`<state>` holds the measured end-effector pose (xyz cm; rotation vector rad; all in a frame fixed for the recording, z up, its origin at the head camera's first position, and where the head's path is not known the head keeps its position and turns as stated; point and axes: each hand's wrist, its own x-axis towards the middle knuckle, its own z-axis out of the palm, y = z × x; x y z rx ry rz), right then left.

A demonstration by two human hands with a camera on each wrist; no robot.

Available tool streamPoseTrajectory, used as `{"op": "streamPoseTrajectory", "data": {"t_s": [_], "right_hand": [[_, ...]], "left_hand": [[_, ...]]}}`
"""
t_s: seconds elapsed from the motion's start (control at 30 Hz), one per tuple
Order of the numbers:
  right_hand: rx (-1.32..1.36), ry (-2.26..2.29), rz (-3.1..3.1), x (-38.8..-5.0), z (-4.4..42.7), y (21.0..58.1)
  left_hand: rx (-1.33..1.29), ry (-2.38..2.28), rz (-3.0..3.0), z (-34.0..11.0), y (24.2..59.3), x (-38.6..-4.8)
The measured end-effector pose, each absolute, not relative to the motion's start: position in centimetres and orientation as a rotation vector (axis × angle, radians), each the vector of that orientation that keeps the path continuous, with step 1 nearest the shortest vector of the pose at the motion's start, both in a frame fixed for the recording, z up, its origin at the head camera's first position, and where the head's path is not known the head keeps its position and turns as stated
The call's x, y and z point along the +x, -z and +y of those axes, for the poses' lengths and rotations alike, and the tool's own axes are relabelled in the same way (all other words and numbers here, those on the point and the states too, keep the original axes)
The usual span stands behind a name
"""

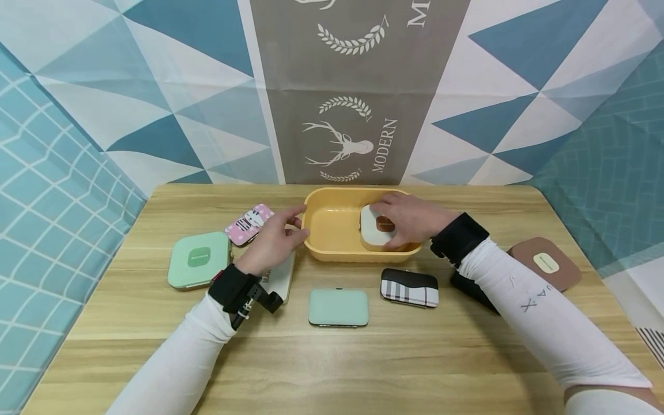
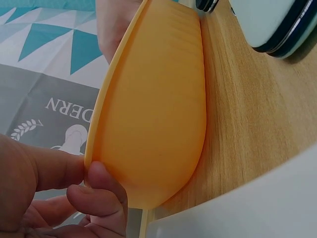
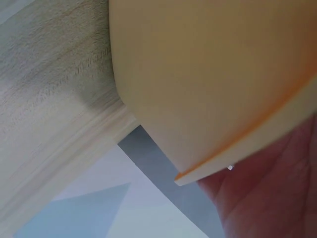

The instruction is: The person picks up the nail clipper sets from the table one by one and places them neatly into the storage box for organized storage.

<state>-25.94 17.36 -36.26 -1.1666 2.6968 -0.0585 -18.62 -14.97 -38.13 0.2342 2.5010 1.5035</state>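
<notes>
A yellow plastic basin [image 1: 332,254] stands at the back of the table. My left hand [image 1: 275,239] holds its left end, with fingertips at the rim; the left wrist view shows the fingers [image 2: 101,181] against the rim and outer wall. Inside the basin's right part is a white rounded square case [image 1: 372,229] with a brown label. My right hand [image 1: 415,218] reaches over the right rim and grips this case from its right side. In the right wrist view the basin wall [image 3: 198,74] hides the case, and only part of the palm [image 3: 272,188] shows.
A green square case [image 1: 199,259], pink patterned case [image 1: 250,223] and pale flat case [image 1: 282,276] lie left, the last partly under my left wrist. In front are a mint case [image 1: 338,307] and plaid case [image 1: 410,287]. A brown case [image 1: 546,262] and black item [image 1: 472,290] lie right.
</notes>
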Motion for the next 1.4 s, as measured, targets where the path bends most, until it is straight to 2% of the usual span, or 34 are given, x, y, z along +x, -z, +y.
{"op": "streamPoseTrajectory", "data": {"t_s": [0.6, 1.4], "right_hand": [[-1.085, 0.286, 2.786, -24.4, 19.8, 34.4], [-0.819, 0.377, 2.941, -21.7, 27.2, 31.1]], "left_hand": [[0.171, -1.495, 2.498, -14.8, 38.3, -18.6], [0.201, -1.549, 2.487, -14.8, 38.2, -18.6]]}}
